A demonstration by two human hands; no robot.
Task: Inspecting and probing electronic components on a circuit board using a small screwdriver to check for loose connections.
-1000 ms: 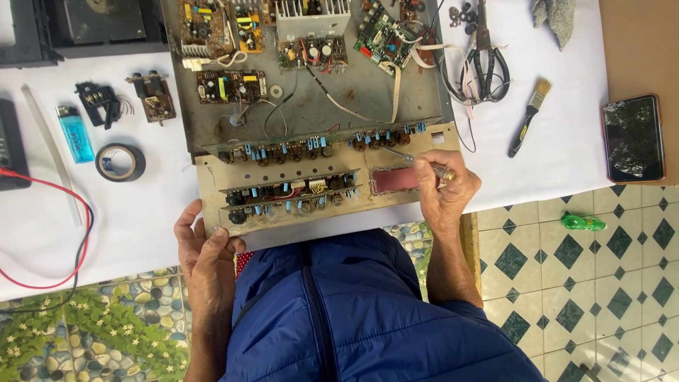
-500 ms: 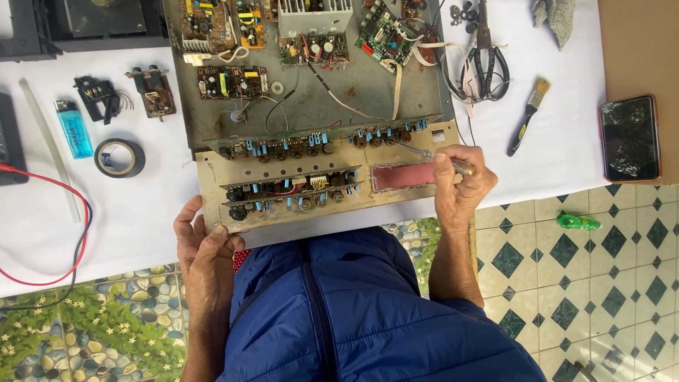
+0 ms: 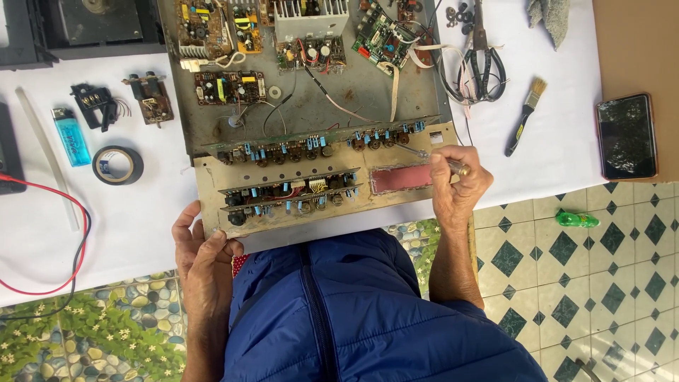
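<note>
Fingers (image 3: 189,225) of the left hand (image 3: 205,258) are curling around the near left corner of the open amplifier chassis (image 3: 318,134), which is lying on the white table (image 3: 127,212). Right hand (image 3: 460,185) is pinching a screwdriver (image 3: 431,157), its tip touching the front panel beside the red window (image 3: 401,178).

At frame centre, the left hand (image 3: 205,265) grips the lower-left corner of an opened amplifier chassis (image 3: 311,141) on a white table (image 3: 127,226). The right hand (image 3: 460,187) holds a screwdriver (image 3: 438,159), tip at the front panel's right end.
</note>
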